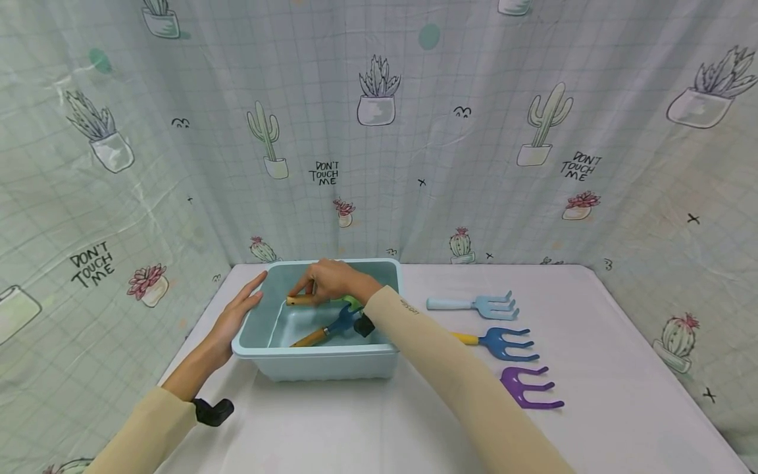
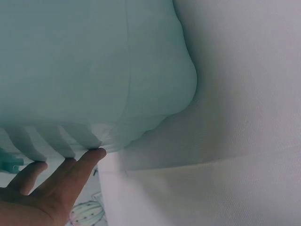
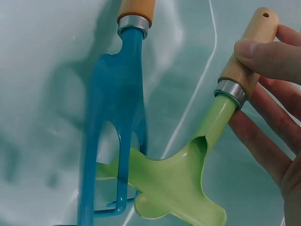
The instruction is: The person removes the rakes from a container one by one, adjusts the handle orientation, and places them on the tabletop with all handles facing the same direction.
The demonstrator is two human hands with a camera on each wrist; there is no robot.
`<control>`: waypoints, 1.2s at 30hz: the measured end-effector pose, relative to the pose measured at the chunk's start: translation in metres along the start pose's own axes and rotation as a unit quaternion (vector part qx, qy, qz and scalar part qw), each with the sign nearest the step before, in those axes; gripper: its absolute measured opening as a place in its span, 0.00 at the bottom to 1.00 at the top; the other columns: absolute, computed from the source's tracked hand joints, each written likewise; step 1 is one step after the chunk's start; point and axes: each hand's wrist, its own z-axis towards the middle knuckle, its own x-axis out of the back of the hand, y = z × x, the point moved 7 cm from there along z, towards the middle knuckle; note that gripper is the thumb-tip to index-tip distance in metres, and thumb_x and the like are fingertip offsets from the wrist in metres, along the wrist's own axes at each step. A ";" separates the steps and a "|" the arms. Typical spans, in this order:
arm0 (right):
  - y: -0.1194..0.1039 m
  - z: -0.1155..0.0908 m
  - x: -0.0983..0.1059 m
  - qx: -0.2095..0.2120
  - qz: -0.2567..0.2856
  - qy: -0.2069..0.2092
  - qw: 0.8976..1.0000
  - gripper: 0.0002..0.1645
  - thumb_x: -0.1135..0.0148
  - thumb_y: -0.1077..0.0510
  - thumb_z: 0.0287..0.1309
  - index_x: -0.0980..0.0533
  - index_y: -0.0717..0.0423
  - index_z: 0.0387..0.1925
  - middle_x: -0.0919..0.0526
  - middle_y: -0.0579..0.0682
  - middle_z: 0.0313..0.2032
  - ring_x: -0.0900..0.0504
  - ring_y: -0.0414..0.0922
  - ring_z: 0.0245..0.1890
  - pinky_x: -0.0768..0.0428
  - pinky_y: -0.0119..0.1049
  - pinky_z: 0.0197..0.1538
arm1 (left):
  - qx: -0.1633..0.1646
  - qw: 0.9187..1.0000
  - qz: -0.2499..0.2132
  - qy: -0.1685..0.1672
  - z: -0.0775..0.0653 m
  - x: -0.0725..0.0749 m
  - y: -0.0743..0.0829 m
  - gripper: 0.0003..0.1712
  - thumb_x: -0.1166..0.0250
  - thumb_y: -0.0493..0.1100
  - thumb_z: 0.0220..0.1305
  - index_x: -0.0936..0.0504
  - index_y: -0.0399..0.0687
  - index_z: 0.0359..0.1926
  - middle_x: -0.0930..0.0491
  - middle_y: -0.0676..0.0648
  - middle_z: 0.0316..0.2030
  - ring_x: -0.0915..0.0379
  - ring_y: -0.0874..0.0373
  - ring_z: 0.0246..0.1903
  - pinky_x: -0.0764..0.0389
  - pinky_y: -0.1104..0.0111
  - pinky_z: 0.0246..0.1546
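Note:
In the head view my right hand (image 1: 333, 279) is inside the light blue plastic bin (image 1: 320, 353). Its thumb and fingers grip the wooden handle (image 3: 244, 54) of a green garden hand fork (image 3: 174, 181). Beside that lies a blue hand fork (image 3: 115, 94), also wooden-handled, whose tines overlap the green head in the right wrist view. My left hand (image 1: 235, 322) rests against the bin's left side with fingers extended. From the left wrist view, its fingertips (image 2: 98, 153) touch the outer wall.
Right of the bin on the white table (image 1: 616, 368) lie a light blue hand rake (image 1: 494, 306), a blue one with a yellow handle (image 1: 503, 343) and a purple one (image 1: 527, 388), partly behind my right sleeve (image 1: 450, 368). A printed curtain (image 1: 426, 151) surrounds the table's back and sides.

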 end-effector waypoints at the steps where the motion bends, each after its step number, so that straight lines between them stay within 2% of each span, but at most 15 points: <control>1: -0.001 0.000 0.001 0.003 -0.003 0.003 1.000 0.26 0.25 0.58 0.59 0.16 0.31 0.58 0.10 0.39 0.44 0.16 0.33 0.34 0.20 0.27 0.33 | -0.001 1.000 0.001 0.000 0.000 0.000 0.000 0.36 0.60 0.61 0.83 0.63 0.73 0.83 0.69 0.48 0.85 0.67 0.33 0.82 0.47 0.32 0.74; 10: -0.006 -0.002 0.009 0.009 -0.039 0.013 0.999 0.28 0.23 0.56 0.58 0.17 0.28 0.58 0.11 0.37 0.45 0.16 0.31 0.38 0.20 0.27 0.32 | -0.006 1.000 0.005 -0.001 0.000 0.001 0.001 0.36 0.61 0.61 0.83 0.63 0.73 0.83 0.68 0.47 0.85 0.66 0.33 0.82 0.45 0.32 0.74; 15: -0.006 -0.005 0.017 0.000 -0.072 0.033 0.997 0.29 0.21 0.54 0.56 0.17 0.24 0.56 0.11 0.34 0.46 0.16 0.30 0.41 0.21 0.29 0.29 | -0.006 1.000 0.003 0.000 0.000 0.001 0.001 0.36 0.61 0.61 0.83 0.63 0.73 0.83 0.68 0.47 0.85 0.65 0.33 0.82 0.44 0.33 0.73; 18: -0.010 -0.007 0.021 0.008 -0.087 0.040 0.995 0.29 0.21 0.54 0.56 0.17 0.25 0.57 0.10 0.35 0.46 0.16 0.31 0.41 0.21 0.28 0.29 | -0.006 1.000 0.000 0.000 0.000 0.000 0.001 0.36 0.60 0.61 0.83 0.62 0.73 0.83 0.68 0.47 0.85 0.65 0.33 0.82 0.44 0.33 0.74; 27: -0.024 -0.017 0.039 0.021 -0.127 0.058 0.990 0.23 0.31 0.55 0.67 0.17 0.28 0.59 0.11 0.39 0.45 0.16 0.34 0.39 0.23 0.27 0.27 | -0.013 1.000 -0.003 0.001 0.002 0.001 0.003 0.36 0.60 0.60 0.83 0.61 0.72 0.83 0.69 0.48 0.85 0.67 0.34 0.82 0.49 0.32 0.74; 36: -0.027 -0.025 0.045 0.025 -0.178 0.095 0.979 0.28 0.25 0.55 0.60 0.18 0.26 0.59 0.15 0.40 0.38 0.22 0.38 0.31 0.27 0.28 0.25 | -0.006 1.000 0.002 0.000 0.001 0.000 0.001 0.35 0.61 0.60 0.83 0.62 0.73 0.83 0.71 0.49 0.84 0.70 0.34 0.82 0.51 0.31 0.74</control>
